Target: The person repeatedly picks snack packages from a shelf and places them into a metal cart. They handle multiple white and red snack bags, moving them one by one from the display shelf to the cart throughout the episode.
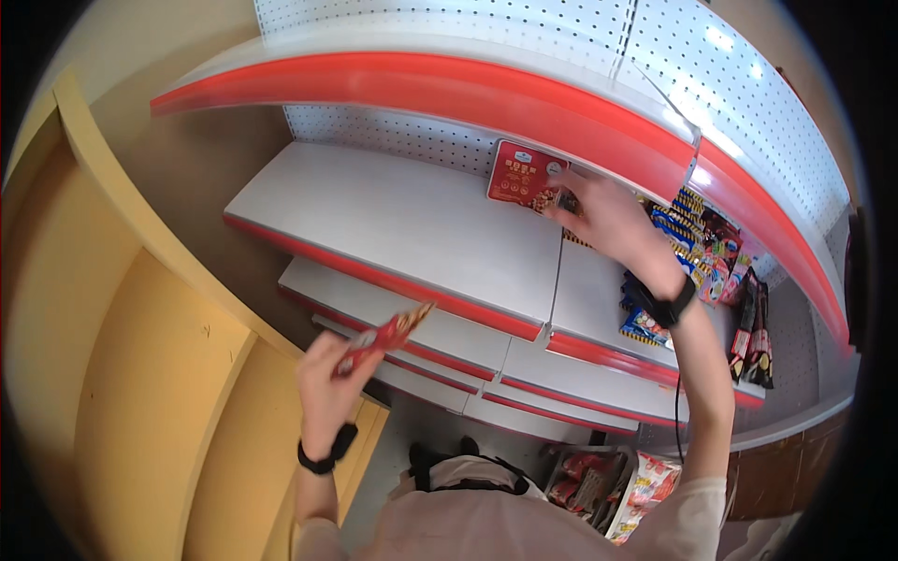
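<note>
My left hand [330, 382] grips a red snack packet [379, 342] by its lower end and holds it tilted, nearly edge-on to me, in front of the lower shelves. A matching flat red packet [519, 175] with pictures of food leans against the perforated back panel on the upper white shelf [421, 224]. Over that packet's right edge, my right hand [603, 217] reaches in with fingers spread. Whether the fingertips touch the packet is unclear. Part of the packet is hidden by the hand.
Blue-and-yellow snack bags [673, 231] and dark packets [754, 329] sit on the shelf at right. A red-fronted shelf [435, 80] overhangs my right hand. Wooden shelving [161, 336] stands at left. A dark crate [624, 484] of packets is on the floor.
</note>
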The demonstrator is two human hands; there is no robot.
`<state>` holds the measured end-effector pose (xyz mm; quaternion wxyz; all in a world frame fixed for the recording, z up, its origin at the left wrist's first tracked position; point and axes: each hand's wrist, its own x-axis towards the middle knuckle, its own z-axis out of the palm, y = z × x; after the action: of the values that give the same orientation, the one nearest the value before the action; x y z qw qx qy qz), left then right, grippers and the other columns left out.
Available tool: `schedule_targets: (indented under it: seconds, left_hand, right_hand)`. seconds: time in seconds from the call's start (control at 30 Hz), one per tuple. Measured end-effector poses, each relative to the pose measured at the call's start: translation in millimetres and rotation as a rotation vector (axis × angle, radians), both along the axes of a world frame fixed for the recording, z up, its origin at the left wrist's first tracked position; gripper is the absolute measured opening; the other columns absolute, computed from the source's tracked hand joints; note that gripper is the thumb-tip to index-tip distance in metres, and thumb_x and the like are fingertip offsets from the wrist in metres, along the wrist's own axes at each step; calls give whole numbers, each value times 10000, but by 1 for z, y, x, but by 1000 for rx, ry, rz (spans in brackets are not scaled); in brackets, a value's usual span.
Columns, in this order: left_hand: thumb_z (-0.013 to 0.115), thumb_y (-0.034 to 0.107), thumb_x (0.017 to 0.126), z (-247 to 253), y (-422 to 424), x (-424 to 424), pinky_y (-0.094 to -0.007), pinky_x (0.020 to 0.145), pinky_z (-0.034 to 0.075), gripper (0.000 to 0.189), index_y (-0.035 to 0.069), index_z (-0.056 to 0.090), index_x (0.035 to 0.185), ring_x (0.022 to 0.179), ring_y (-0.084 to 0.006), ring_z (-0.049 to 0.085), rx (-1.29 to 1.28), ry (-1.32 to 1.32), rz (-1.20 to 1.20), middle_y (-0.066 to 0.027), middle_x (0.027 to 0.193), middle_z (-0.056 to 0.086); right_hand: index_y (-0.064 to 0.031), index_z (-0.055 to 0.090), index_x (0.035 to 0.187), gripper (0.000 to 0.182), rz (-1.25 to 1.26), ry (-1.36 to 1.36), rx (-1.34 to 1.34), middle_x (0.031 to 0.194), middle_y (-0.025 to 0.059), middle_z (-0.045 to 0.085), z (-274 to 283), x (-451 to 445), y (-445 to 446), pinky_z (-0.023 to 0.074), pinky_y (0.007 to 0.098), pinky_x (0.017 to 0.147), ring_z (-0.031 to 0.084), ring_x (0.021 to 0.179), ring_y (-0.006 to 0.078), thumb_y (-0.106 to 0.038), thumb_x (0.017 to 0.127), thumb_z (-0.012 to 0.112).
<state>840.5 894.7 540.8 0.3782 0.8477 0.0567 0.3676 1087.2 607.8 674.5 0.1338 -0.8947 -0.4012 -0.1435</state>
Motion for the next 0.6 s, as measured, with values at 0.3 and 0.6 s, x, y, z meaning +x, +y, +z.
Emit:
schedule_targets:
  seconds: [0.3,0.6]
  left_hand:
    - [891,89,712,-135,8,-133,-341,557,424,234,-11,727,846,578,-206,539,-333,292,159,-98,662,582]
    - [878,69,719,-145,24,-161,-325,596,465,227,24,772,915,626,-192,600,-370,251,308,-77,704,642]
  right_hand:
    - [-25,499,1371,704,-96,-251,-48,1334,240,568,-83,126,12,425,461,1066,526,1266,410,-246,780,812]
    - [-11,471,1386,1053,-249,-203,-100,1372,239,529,-96,153,36,398,483,1093,482,1299,428,-291,494,957]
